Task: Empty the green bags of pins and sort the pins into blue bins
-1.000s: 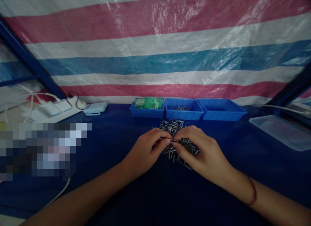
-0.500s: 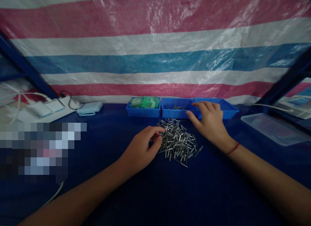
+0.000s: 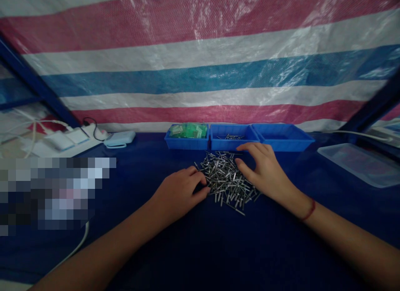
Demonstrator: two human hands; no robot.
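Now that my right hand (image 3: pixel 267 171) has come back from over the blue bins, it sits beside the pile of metal pins (image 3: pixel 228 178), at about two to three o'clock from its middle. My left hand (image 3: pixel 178 194) stays at the pile's nine o'clock edge, its fingertips now opened from the near-pinch of half a second ago. That puts both hands at the pile, with the right one clear of the middle bin (image 3: pixel 234 146), which lies at twelve o'clock and holds a few pins, and the right bin (image 3: pixel 286 145) at one o'clock. My right thumb and fingers stand wide apart with nothing visible between them; the left thumb and forefinger part less, and I see nothing gripped there either. The pile, on the dark blue table (image 3: pixel 200 249), has no single direction: its pins cross every way. One loose pin (image 3: pixel 236 209) at the near edge has its long axis running from ten to four o'clock; I cannot tell which end is its head. Several beside it run roughly twelve to six.
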